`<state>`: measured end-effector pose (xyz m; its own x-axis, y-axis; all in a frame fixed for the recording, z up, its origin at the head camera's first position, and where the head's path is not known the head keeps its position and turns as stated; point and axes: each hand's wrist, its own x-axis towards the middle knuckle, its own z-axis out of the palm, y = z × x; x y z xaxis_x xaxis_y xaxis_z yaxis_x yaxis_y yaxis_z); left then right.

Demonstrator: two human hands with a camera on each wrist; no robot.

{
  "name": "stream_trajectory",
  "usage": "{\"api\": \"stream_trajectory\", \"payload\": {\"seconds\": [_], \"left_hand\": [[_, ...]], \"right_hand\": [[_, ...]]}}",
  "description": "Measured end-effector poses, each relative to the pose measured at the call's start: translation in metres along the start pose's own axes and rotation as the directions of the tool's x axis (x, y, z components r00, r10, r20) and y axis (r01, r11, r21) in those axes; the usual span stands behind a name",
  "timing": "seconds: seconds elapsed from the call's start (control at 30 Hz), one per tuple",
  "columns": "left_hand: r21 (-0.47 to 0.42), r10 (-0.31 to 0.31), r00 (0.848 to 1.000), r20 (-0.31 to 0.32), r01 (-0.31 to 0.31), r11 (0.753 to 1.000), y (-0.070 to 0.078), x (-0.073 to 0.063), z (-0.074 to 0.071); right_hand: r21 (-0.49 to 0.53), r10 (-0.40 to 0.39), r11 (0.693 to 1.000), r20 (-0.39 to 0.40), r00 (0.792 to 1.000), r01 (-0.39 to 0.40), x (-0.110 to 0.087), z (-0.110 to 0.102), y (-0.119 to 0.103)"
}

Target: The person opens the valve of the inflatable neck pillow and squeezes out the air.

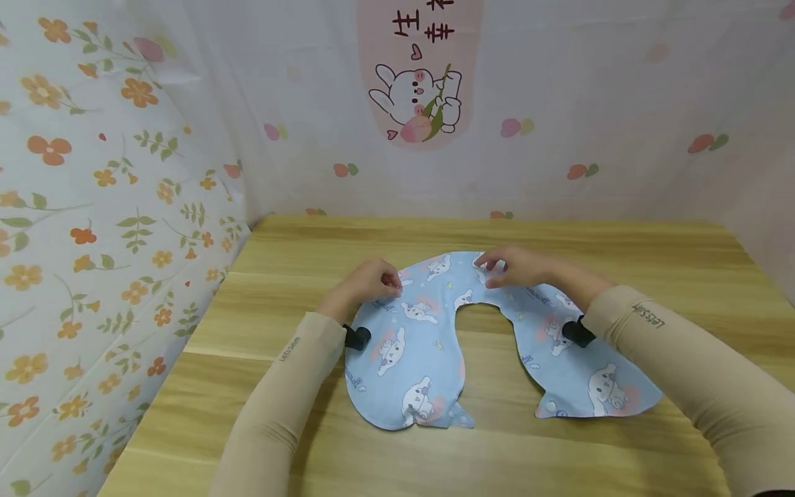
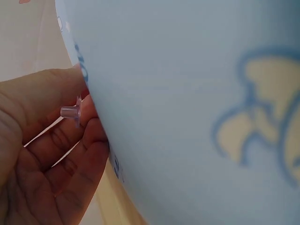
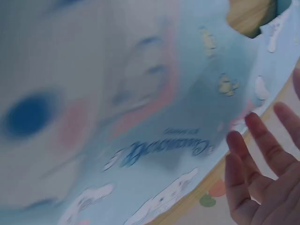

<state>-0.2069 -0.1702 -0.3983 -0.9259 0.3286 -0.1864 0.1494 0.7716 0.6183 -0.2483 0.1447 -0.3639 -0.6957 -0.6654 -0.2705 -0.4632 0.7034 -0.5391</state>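
Observation:
A light-blue U-shaped inflatable neck pillow point(image 1: 397, 359), printed with white cartoon characters, lies with its curve at the far side and its two ends toward me. My left hand point(image 1: 375, 281) pinches its upper left edge between thumb and fingers. Close to those fingers, a small clear plastic valve point(image 2: 70, 112) sticks out from the pillow's edge in the left wrist view. Over the top right of the curve is my right hand point(image 1: 520, 268), thumb and fingers apart. In the right wrist view its loosely bent fingers point(image 3: 239, 145) are at the pillow's edge; contact is unclear.
Under the pillow is a wood-grain table point(image 1: 248, 304). A white printed cloth point(image 1: 279, 159) hangs behind it, and a flowered cloth point(image 1: 105, 228) hangs along the left side. Small black wrist devices point(image 1: 579, 334) sit just above the pillow.

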Motion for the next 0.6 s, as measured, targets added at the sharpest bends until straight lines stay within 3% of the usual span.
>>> {"api": "stream_trajectory", "payload": {"seconds": [0.17,0.37,0.6], "left_hand": [[-0.011,-0.022,1.0,-0.011,0.022,1.0,0.0,-0.001,0.0],[-0.02,-0.045,0.999,0.01,0.045,0.999,-0.001,-0.002,0.001],[-0.018,-0.038,0.999,-0.006,0.038,0.999,-0.001,-0.001,0.0]], "right_hand": [[-0.007,0.062,0.998,0.079,0.995,-0.062,0.012,0.001,-0.006],[0.121,0.182,0.972,0.163,0.97,-0.202,0.018,0.006,-0.01],[0.102,0.125,0.985,0.117,0.985,-0.137,0.025,0.015,-0.011]]}}
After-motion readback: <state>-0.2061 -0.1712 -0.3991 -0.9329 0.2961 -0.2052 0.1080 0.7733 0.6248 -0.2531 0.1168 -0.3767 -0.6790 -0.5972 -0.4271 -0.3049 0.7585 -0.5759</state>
